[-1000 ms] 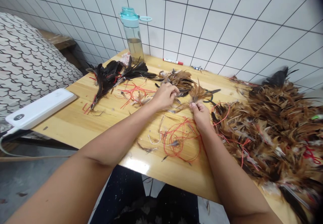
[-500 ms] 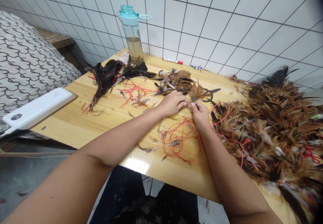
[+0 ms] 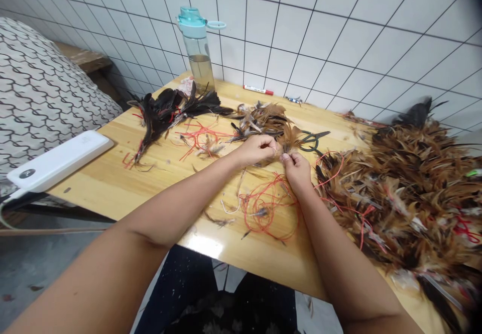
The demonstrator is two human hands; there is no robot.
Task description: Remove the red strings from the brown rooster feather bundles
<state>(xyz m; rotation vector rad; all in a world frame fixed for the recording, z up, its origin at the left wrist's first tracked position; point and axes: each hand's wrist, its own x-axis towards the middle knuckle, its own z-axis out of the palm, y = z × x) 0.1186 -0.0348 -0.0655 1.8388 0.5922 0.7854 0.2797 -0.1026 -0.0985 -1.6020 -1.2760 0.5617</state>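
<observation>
A small bunch of brown feathers [image 3: 291, 136] fans up and away from me between my hands. My right hand [image 3: 298, 172] pinches its base between thumb and fingers. Close by on the left, my left hand [image 3: 259, 149] has its fingers curled together beside the bunch; whatever is in them is too small to make out. Just behind lies a heap of brown feathers [image 3: 269, 117]. Black-handled scissors [image 3: 312, 140] rest to the right of the bunch. Below my hands, a tangle of red string [image 3: 267, 213] lies loose on the wooden table [image 3: 150, 193].
A large pile of brown feathers [image 3: 414, 188] covers the table's right side. Black feathers [image 3: 161, 110] and red string scraps [image 3: 201, 135] lie on the left. By the tiled wall stand a water bottle [image 3: 199, 52] and a red-capped marker [image 3: 258, 90]. A white device [image 3: 60, 158] sits at the left edge.
My left hand has turned slightly, its fingers curling up more beside the feathers. The feather bunch and my right hand have shifted a little to the left.
</observation>
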